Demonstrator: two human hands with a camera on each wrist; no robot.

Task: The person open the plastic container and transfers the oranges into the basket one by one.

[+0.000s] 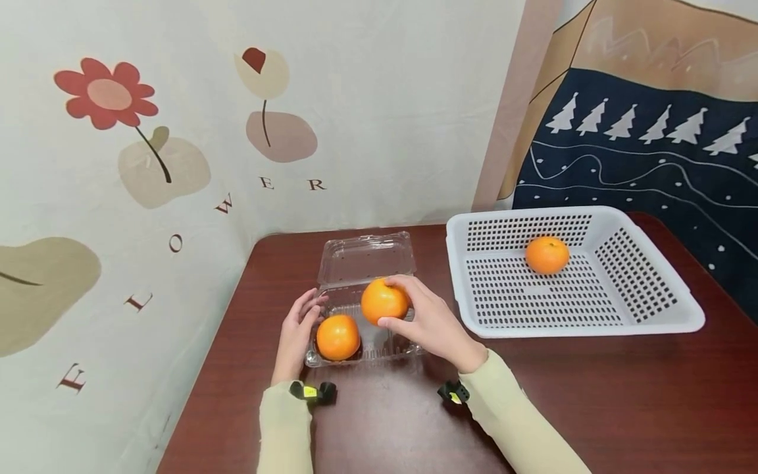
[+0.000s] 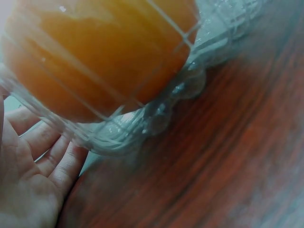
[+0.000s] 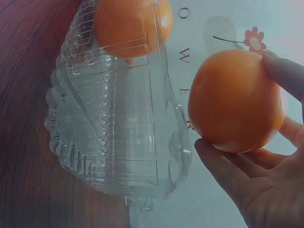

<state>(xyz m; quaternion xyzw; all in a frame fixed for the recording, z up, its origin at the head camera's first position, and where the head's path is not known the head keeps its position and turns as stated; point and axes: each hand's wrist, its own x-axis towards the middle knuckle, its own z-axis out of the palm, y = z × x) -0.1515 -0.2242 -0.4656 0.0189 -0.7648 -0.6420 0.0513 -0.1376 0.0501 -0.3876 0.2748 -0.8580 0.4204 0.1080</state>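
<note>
My right hand (image 1: 437, 322) holds an orange (image 1: 383, 302) between thumb and fingers above the right part of a clear plastic clamshell box (image 1: 379, 352). In the right wrist view, this orange (image 3: 235, 100) is held clear of the box wall. A second orange (image 1: 338, 338) sits inside the box at its left end. My left hand (image 1: 299, 332) is at the box's left side; in the left wrist view its fingers (image 2: 66, 164) lie fairly straight against the outside of the clear wall. The box's lid (image 1: 367, 258) is folded back, away from me.
A white perforated plastic basket (image 1: 574, 331) stands at the right on the dark red wooden table (image 1: 379, 421), with one orange (image 1: 547, 255) in it. A printed cloth (image 1: 379, 118) hangs behind the table and along its left side.
</note>
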